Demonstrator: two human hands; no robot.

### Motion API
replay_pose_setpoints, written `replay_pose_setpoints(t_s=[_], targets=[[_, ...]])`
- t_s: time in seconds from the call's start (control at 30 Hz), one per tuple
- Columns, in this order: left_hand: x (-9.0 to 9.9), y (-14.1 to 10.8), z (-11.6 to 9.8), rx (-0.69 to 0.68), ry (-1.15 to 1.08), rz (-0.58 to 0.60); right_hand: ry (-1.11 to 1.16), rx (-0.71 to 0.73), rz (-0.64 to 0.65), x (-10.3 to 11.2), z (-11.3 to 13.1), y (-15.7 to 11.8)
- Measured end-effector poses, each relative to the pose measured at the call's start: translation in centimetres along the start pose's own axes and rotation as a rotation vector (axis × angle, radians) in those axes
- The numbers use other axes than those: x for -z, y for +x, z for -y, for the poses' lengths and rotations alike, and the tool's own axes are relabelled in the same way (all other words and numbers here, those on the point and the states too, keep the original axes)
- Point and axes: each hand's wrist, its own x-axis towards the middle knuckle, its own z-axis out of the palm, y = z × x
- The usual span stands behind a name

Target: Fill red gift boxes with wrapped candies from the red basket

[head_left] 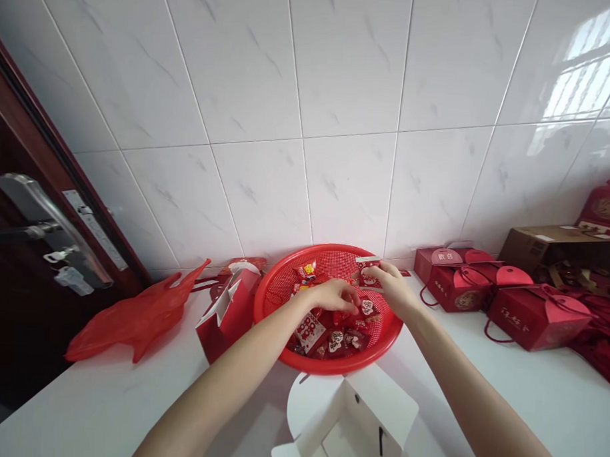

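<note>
A round red plastic basket (pixel 273 347) stands against the tiled wall, with red wrapped sweets (pixel 336 339) and small packets inside. My left hand (pixel 337 296) reaches over the basket's middle, its fingers curled down at the sweets; what they hold, if anything, is hidden. At the basket's back right, my right hand (pixel 390 285) grips a small red and white packet (pixel 368 274). Just in front of the basket, an open box with a white inside (pixel 318 415) shows its flaps spread.
An open red box (pixel 229 316) and a red plastic bag (pixel 136 312) lie left of the basket. Closed red gift boxes (pixel 537 316) and a cardboard box (pixel 524 246) stand at the right. A door with a metal handle (pixel 55 220) is at far left.
</note>
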Motion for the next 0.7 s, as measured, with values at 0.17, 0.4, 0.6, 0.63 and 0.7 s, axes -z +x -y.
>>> replay_pose_setpoints(t_s=[0.17, 0.4, 0.6, 0.63, 0.7], targets=[[-1.3, -0.2, -1.6, -0.054, 0.291, 0.126, -0.036, -0.005, 0.036, -0.1, 0.1, -0.2], [-2.5, -0.1, -2.5, -0.033, 0.557, 0.143, -0.100, 0.014, 0.038, 0.1, -0.5, -0.2], [-1.4, -0.3, -1.6, -0.022, 0.442, 0.028, -0.151, 0.084, 0.056, 0.1, -0.3, -0.5], [-0.9, -0.5, -1.3, -0.016, 0.392, -0.004, -0.145, 0.085, 0.057, 0.0, -0.2, -0.5], [0.1, -0.8, -1.0, -0.006, 0.302, -0.098, -0.130, 0.080, 0.059, -0.1, 0.1, -0.7]])
